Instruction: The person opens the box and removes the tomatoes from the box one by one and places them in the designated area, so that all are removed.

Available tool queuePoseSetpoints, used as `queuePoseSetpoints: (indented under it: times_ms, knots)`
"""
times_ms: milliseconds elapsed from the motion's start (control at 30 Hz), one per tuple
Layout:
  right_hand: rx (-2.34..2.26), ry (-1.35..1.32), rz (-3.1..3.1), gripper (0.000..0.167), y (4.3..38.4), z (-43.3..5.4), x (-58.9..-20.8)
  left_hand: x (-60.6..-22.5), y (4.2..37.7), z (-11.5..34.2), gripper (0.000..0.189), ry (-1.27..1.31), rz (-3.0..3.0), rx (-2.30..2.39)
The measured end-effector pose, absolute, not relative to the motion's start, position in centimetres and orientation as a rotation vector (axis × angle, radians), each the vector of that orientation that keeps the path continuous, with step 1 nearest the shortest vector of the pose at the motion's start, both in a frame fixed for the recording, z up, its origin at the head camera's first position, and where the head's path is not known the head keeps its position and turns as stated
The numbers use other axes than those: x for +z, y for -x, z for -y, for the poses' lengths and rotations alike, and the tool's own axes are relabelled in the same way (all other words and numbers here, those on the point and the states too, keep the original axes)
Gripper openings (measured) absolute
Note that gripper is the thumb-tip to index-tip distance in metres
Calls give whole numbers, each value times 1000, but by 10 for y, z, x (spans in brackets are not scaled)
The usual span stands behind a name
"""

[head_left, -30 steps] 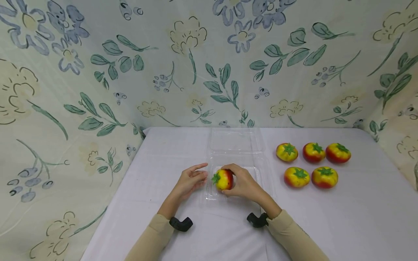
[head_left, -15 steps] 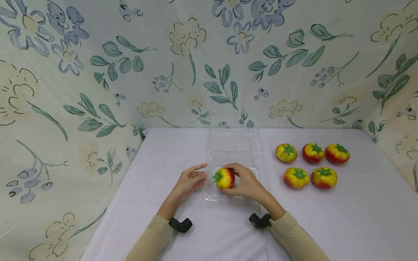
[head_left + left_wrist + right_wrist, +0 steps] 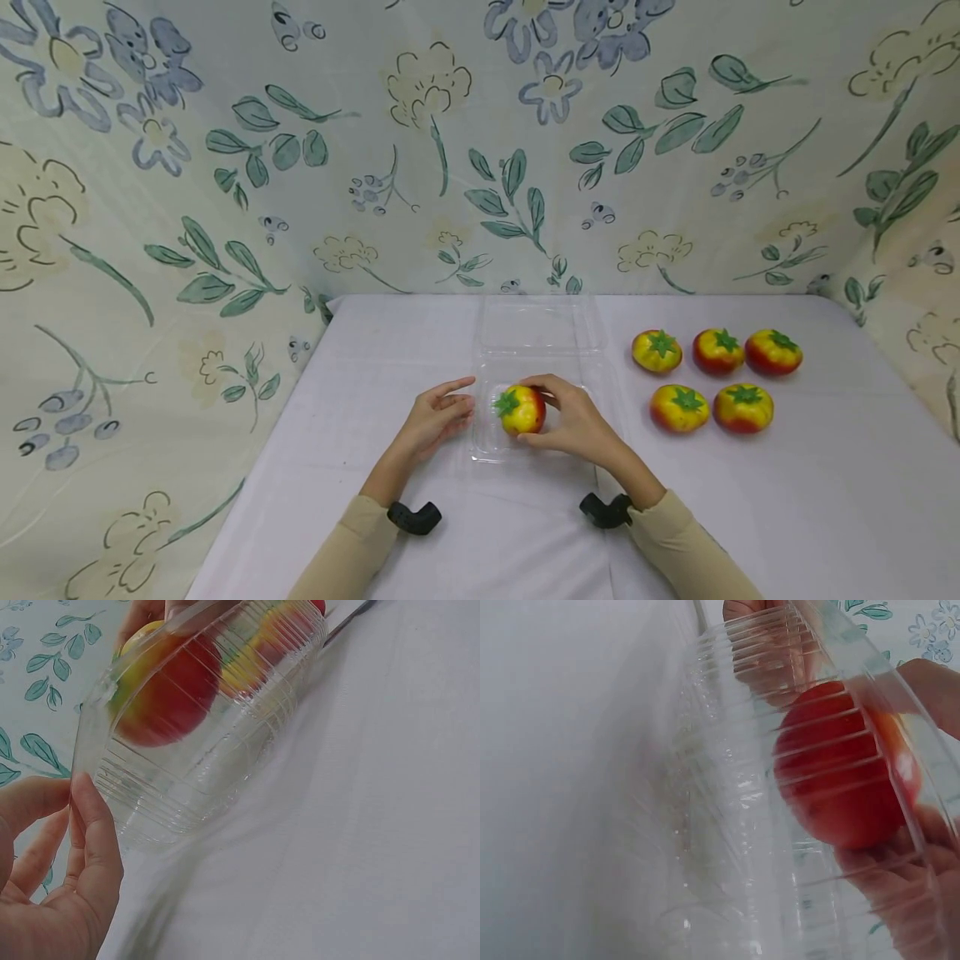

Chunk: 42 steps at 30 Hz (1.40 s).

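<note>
A shiny red-and-yellow fruit [image 3: 527,410] with a green star-shaped calyx lies tilted in my right hand [image 3: 576,422], its leafy top facing left. Thumb and fingers grip it from the right side. Around it is the base of a clear hinged plastic box [image 3: 491,451]; both wrist views show the fruit [image 3: 169,697] through the ribbed wall. My left hand [image 3: 437,418] is at the box's left edge. In the left wrist view, its thumb and forefinger pinch the rim of the box [image 3: 187,787]. The fruit's red underside [image 3: 832,776] fills much of the right wrist view.
The box's lid [image 3: 531,325] lies folded back toward the floral curtain [image 3: 420,208]. Several similar fruits [image 3: 718,352] stand in two rows to the right on the white tablecloth [image 3: 795,500]. A black wrist mount [image 3: 605,511] sits on each forearm.
My right hand has shifted slightly to the right with the fruit inside the box. The left hand has stayed at the box's left edge, and the other fruits have not moved.
</note>
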State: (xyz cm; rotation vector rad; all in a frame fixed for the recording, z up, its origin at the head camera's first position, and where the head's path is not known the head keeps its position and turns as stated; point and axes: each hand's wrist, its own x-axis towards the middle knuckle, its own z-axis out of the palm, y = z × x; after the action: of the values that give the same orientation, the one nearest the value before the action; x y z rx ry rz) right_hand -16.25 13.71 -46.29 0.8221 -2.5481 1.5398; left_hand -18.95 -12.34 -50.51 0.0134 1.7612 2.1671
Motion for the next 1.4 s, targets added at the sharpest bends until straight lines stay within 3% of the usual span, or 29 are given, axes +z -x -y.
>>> queuePoseSetpoints:
  times_ms: [1400]
  knots:
    - [1583, -671, 2557, 72, 156, -170, -465, -504, 189, 123, 48, -17, -1750, 2188]
